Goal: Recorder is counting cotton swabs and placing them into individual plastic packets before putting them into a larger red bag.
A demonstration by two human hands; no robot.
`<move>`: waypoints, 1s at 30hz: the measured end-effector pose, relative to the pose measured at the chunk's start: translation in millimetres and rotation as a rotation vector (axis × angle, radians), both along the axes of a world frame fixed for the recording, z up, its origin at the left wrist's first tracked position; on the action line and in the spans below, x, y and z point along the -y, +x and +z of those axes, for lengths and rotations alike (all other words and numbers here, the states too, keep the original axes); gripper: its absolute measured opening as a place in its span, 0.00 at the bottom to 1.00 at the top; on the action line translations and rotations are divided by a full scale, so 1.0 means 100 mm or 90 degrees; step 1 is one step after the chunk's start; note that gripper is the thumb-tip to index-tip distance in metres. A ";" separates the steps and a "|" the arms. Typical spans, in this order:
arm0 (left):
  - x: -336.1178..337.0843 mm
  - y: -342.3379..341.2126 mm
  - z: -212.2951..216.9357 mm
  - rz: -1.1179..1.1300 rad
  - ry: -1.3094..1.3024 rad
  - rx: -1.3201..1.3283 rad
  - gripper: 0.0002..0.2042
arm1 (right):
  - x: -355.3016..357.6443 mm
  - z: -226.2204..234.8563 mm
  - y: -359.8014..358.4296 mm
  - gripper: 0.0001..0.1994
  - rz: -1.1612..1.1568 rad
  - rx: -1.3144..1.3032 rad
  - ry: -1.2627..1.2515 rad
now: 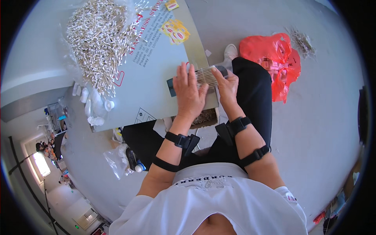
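Note:
A row of cotton swabs (205, 76) lies side by side between my two hands, over the table's near right corner. My left hand (188, 91) has its fingers stretched out and its palm against the left end of the row, thumb below. At the right end, my right hand (228, 85) grips the row, with its thumb on top. A dark grey piece (171, 87) sticks out past my left hand, and a grey rounded end (222, 71) shows by the right fingers. Whether these are one holder is hidden.
A big heap of loose cotton swabs (98, 43) covers the table's (156, 74) left part. Yellow-and-red packets (175, 31) lie farther back. Under the near edge is a box of swabs (205, 117). Red plastic bags (270, 51) stand on the floor at right.

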State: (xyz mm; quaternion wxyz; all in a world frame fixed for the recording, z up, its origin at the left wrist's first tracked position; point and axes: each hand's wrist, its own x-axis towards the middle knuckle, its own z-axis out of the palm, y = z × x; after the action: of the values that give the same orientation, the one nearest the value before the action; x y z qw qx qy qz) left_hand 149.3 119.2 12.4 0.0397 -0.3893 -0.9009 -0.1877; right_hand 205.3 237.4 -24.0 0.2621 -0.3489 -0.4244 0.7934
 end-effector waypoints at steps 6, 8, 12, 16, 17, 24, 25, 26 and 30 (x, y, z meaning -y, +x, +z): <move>-0.14 -1.16 -0.04 0.122 0.218 0.097 0.19 | -0.02 0.19 0.02 0.11 0.008 0.040 -0.089; -0.26 -1.50 -0.01 0.171 0.212 0.087 0.18 | -0.02 0.19 0.00 0.12 0.024 0.061 -0.086; -0.58 -1.68 0.00 0.195 0.089 0.075 0.15 | -0.05 0.16 0.03 0.12 0.031 0.055 -0.101; -0.61 -1.80 -0.05 0.237 0.048 0.167 0.12 | -0.01 0.14 0.00 0.12 0.011 0.029 -0.096; -0.58 -1.83 -0.06 0.237 0.047 0.167 0.12 | -0.01 0.14 0.00 0.12 0.010 0.030 -0.096; -0.33 -1.70 0.12 0.216 0.330 0.290 0.06 | 0.02 0.13 -0.04 0.09 0.029 -0.010 -0.066; -0.32 -1.58 0.23 0.202 0.401 0.431 0.06 | 0.01 0.11 -0.03 0.09 0.020 -0.016 -0.067; -0.29 -1.45 0.31 0.202 0.399 0.433 0.06 | 0.00 0.10 -0.02 0.09 0.018 -0.014 -0.069; 0.00 -0.94 0.45 0.229 0.305 0.588 0.06 | 0.00 0.09 -0.01 0.08 0.014 -0.023 -0.049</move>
State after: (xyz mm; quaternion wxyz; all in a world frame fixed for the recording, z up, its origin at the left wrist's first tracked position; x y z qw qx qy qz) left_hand 55.4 118.9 57.0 -0.2412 -0.0864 -0.8090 -0.5291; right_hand 204.3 237.4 -14.7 0.2474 -0.3397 -0.3929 0.8180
